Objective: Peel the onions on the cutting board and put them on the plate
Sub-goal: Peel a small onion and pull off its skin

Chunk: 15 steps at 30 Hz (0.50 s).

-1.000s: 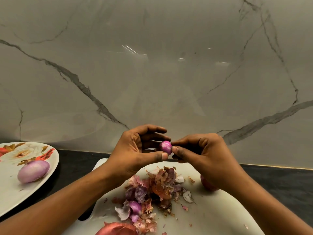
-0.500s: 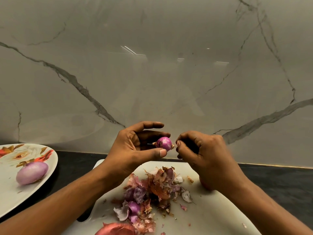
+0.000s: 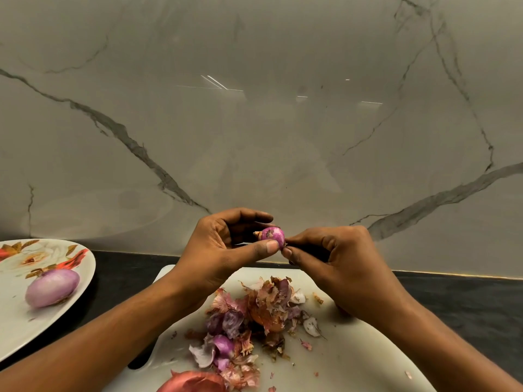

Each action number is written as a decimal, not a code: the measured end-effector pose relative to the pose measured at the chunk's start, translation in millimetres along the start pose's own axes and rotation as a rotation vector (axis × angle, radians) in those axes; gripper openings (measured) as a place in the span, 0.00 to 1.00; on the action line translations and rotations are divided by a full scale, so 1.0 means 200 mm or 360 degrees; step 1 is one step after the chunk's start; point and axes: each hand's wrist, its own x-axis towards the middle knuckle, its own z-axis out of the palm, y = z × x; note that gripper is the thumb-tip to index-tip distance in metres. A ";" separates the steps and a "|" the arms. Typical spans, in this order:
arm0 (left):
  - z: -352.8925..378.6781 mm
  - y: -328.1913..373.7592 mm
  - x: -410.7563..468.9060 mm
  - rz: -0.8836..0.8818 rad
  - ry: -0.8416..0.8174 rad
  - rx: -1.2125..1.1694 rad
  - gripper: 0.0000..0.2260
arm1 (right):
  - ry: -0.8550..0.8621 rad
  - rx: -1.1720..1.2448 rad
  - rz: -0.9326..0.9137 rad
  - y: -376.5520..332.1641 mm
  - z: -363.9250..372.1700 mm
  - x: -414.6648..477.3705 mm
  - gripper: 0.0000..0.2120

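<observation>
While an onion (image 3: 272, 234) is gripped between the thumb and curled fingers of the left hand (image 3: 223, 250), its tip is pinched by the right hand (image 3: 339, 264). Below both hands, peels (image 3: 254, 315) are heaped on the board (image 3: 353, 352). Well left of the left hand, a peeled onion (image 3: 52, 287) is seen on the plate (image 3: 17, 329).

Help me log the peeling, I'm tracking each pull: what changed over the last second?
The right hand drew slightly away from the small onion, then came back; its fingertips now pinch the onion's right end. The left hand kept holding the onion between thumb and fingers. The peeled onion on the plate, the peels and the cutting board stayed put.
</observation>
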 end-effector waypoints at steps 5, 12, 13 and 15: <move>0.00 0.00 0.00 -0.0029 0.0001 -0.0014 0.18 | -0.0021 0.0034 0.0000 0.00 -0.01 0.00 0.08; 0.00 0.01 -0.01 0.0005 -0.0033 -0.0031 0.18 | -0.0085 0.0065 0.0044 0.01 0.02 -0.01 0.05; 0.01 0.01 -0.01 0.0014 -0.0040 -0.0033 0.17 | -0.0058 0.0071 0.0055 0.01 0.02 -0.01 0.05; 0.00 0.00 -0.01 0.0028 -0.0038 -0.0020 0.17 | 0.0038 0.0094 0.0076 0.01 0.01 -0.01 0.04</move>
